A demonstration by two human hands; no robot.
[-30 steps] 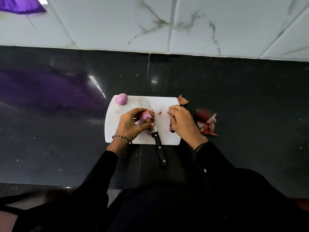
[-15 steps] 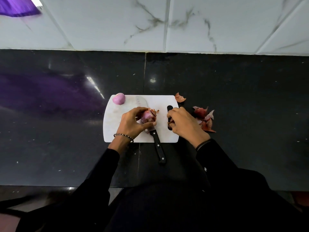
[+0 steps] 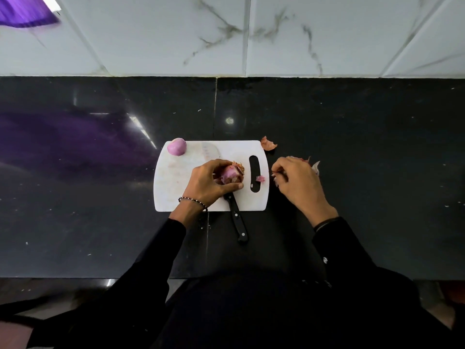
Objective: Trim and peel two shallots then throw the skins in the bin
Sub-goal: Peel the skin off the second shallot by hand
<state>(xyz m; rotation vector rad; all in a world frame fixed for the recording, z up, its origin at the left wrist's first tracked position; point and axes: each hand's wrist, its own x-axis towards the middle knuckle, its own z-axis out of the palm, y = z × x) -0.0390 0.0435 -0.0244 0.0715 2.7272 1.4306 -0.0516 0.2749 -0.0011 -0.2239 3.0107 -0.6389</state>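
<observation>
White plastic cutting board (image 3: 176,190) bears a peeled pink shallot (image 3: 177,146) at its far left corner, while the left hand (image 3: 206,183) curls its fingers round a half-skinned shallot (image 3: 231,173) over it and the right hand (image 3: 299,182) pinches a papery skin scrap (image 3: 274,175) beside its right edge.

Loads of bare black counter (image 3: 75,222) out at 9 o'clock from the cutting board (image 3: 181,192), more far out at 3, plus a strip at 12 up to the tiled wall (image 3: 276,34). Cramped on the board: peeled shallot (image 3: 177,146) at the 11 o'clock corner, left hand (image 3: 208,183) gripping the other shallot (image 3: 231,173) mid-board, knife (image 3: 237,222) handle poking off at 6. Just off the 3 o'clock edge, right hand (image 3: 298,182) pinching a skin scrap (image 3: 275,178), skin pile (image 3: 315,167) behind it, loose skin (image 3: 268,144) at 1.
</observation>
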